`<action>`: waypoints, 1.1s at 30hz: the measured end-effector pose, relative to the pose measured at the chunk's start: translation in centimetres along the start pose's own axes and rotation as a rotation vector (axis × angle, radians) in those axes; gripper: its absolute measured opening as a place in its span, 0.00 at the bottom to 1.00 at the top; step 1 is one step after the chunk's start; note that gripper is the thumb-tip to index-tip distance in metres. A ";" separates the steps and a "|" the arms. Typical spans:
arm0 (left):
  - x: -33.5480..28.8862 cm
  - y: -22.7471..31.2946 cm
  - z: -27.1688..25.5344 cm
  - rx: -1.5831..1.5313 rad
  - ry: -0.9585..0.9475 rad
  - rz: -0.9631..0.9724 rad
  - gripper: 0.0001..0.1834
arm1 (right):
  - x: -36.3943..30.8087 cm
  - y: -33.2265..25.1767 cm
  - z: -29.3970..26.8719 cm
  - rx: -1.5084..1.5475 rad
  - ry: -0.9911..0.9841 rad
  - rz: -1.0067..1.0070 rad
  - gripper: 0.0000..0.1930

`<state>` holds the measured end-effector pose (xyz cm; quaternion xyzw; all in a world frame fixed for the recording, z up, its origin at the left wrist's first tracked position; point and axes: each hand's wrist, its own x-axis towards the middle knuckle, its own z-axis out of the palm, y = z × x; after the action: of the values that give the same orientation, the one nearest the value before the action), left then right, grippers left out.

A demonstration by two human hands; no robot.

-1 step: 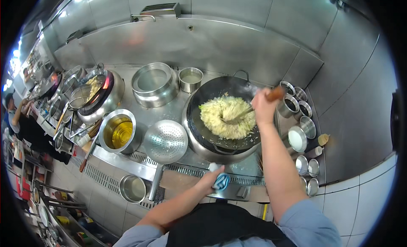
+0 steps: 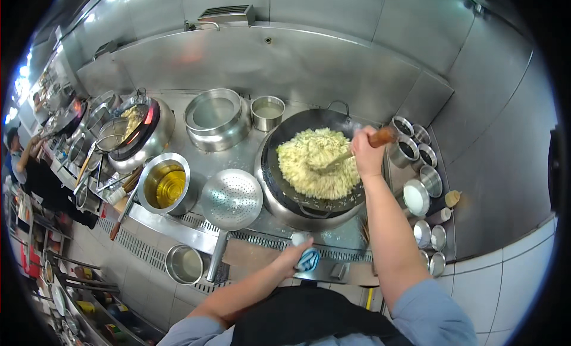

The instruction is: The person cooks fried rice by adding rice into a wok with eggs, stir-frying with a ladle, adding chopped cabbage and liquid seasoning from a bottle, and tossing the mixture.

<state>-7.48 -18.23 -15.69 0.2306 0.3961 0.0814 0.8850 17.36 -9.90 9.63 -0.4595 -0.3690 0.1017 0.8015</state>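
Note:
My right hand point(image 2: 368, 153) is closed round the wooden-handled cooking utensil point(image 2: 383, 137), whose metal shaft slants down to the left. Its head is buried in pale yellow fried rice point(image 2: 309, 159), so I cannot tell ladle from spatula. The rice, flecked with green, is heaped in the black wok point(image 2: 291, 123) on the round burner, with loose grains round its edge. Below the wok, at the front edge of the stove, my left hand point(image 2: 292, 255) is closed on a folded blue and white cloth point(image 2: 308, 260). That hand is apart from the wok.
A perforated strainer point(image 2: 232, 198) lies left of the wok, beside a pot of yellow oil point(image 2: 169, 185). Seasoning containers point(image 2: 416, 196) line the right wall. A second wok point(image 2: 143, 123) stands at the left. A person point(image 2: 41, 173) works farther left. A steel pot point(image 2: 184, 264) sits lower left.
The rice has shifted from a swirled ring with a hollow to a broader heap round the utensil. My right hand has moved slightly; my left hand stays almost where it was.

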 end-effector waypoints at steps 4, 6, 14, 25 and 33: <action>-2.6 -1.7 -1.8 0.046 0.013 0.065 0.19 | 1.1 -0.4 1.8 0.036 -0.229 0.321 0.13; -3.1 -1.2 -1.6 0.042 0.064 0.127 0.18 | -0.2 -3.4 2.5 0.120 -0.268 0.095 0.15; -3.6 -2.1 -1.8 0.101 0.031 0.135 0.20 | 0.9 2.8 4.6 -0.060 -0.290 0.285 0.12; -3.5 -2.1 -1.8 0.081 -0.009 0.164 0.18 | 0.5 0.1 4.8 0.058 -0.431 0.335 0.16; -2.8 -3.2 -1.7 0.156 0.024 0.139 0.20 | -3.5 2.6 2.6 0.061 -0.349 0.258 0.14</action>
<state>-10.70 -21.37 -16.32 0.3248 0.3948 0.1140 0.8518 13.56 -8.49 6.58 -0.4540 -0.4371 0.2923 0.7193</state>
